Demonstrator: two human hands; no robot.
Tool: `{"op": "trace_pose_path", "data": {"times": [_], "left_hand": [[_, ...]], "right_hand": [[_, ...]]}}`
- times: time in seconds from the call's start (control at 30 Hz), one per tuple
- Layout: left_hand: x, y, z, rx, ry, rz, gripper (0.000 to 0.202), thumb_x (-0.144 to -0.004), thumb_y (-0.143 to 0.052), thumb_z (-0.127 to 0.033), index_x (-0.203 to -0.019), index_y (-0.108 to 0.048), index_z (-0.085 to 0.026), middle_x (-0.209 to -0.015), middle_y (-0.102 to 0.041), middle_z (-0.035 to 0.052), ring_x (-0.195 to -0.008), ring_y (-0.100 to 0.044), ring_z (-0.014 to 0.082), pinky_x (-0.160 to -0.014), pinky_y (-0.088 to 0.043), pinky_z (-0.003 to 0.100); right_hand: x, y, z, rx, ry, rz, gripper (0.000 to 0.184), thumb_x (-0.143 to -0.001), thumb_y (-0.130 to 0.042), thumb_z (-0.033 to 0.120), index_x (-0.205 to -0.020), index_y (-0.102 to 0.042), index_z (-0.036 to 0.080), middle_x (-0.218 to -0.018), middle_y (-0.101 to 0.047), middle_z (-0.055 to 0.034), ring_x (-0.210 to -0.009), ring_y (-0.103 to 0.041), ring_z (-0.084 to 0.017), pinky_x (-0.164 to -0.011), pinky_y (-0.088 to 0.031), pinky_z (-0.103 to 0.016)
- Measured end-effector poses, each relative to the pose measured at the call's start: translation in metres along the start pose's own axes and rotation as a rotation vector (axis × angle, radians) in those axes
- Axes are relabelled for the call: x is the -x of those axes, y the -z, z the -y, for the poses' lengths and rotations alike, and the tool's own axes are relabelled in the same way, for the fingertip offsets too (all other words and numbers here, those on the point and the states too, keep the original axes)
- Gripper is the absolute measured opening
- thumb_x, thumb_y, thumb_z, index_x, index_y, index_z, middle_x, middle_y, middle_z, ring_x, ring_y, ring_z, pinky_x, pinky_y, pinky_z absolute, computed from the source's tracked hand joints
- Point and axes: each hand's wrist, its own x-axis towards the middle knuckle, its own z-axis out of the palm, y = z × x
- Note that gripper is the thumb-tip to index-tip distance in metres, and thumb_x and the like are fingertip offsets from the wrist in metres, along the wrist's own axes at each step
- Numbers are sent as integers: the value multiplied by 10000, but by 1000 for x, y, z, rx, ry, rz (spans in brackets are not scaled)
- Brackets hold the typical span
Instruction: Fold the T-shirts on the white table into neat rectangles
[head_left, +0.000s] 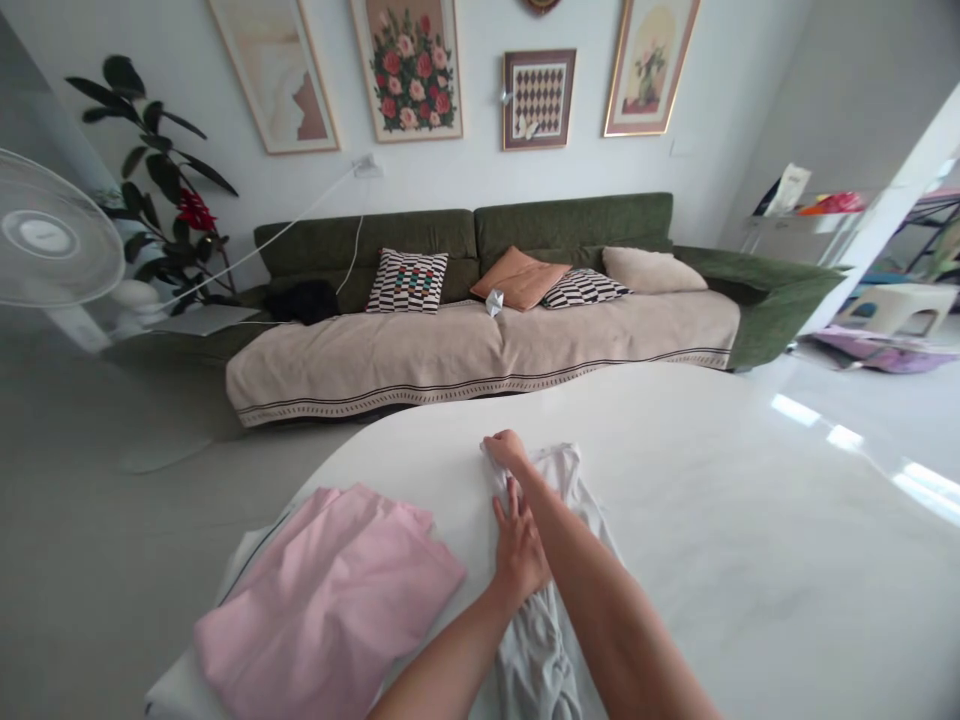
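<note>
– On the glossy white round-edged worktop (712, 480), head view: status?
– Pale grey crumpled cloth (536, 655) lies lengthwise before the wearer. Right hand (506, 449) clenched on its far left corner. Left hand (522, 548) flat on it, fingers spread, not gripping.
– Left of that?
– Pale pink loosely folded fabric (330, 600), overlapping white dark-striped fabric (180, 688).

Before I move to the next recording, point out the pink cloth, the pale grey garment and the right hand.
Pink cloth (337, 600), head view: middle of its upper surface.
Pale grey garment (534, 645), head view: crumpled part nearer the person.
Right hand (508, 450), head view: back of the hand.
</note>
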Motion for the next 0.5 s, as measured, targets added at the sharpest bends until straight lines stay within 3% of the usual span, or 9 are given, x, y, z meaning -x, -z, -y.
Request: {"op": "trace_pose_path", "data": {"times": [0.13, 0.23, 0.3, 0.37, 0.43, 0.5], "left_hand": [[-1, -4, 2, 55, 10, -16, 594, -820, -402, -418, -1369, -189, -337, -1422, -279, 11, -1302, -127, 369, -999, -124, 615], [0, -2, 1, 65, 13, -19, 643, -807, -416, -431, -1382, -159, -298, -1440, -232, 28, -1307, -75, 382, -997, -141, 610], [1, 1, -1, 72, 22, -18, 671, -804, -409, -444, -1390, -147, -248, -1451, -193, 52, -1312, -13, 379, -1003, -125, 605], [0, 3, -5, 84, 60, -27, 697, -793, -408, -476, -1391, -157, -220, -1455, -173, 72, -1311, 26, 377, -1006, -96, 611], [-2, 4, -8, 104, 110, -35, 714, -774, -417, -509, -1388, -170, -241, -1460, -156, 65, -1309, 23, 384, -1001, -80, 625], [-4, 5, -11, 125, 141, -34, 708, -764, -416, -531, -1382, -181, -277, -1464, -144, 42, -1308, 3, 390, -996, -77, 634]], "right_hand": [[4, 3, 12, 33, -4, -88, 278, -877, -440, 348, -1048, -554, 161, -1048, -585, -59, -921, -563, -162, -800, -455, -349], [24, 14, 11, 86, 70, -188, 347, -918, -290, 286, -1189, -494, 210, -1239, -507, -68, -1153, -433, -167, -942, -336, -306], [44, 19, -1, 130, 98, -227, 401, -914, -265, 273, -1291, -389, 213, -1382, -351, -60, -1287, -241, -181, -1016, -228, -331], [62, 21, -22, 171, 71, -230, 460, -897, -303, 307, -1325, -337, 141, -1430, -238, -113, -1325, -107, -239, -1033, -166, -412], [73, 19, -46, 209, 20, -199, 532, -881, -338, 361, -1330, -317, 77, -1427, -204, -177, -1324, -88, -282, -1023, -147, -465], [74, 18, -65, 238, -7, -155, 560, -877, -329, 404, -1343, -299, 93, -1428, -203, -175, -1324, -111, -268, -1027, -131, -466]]}}
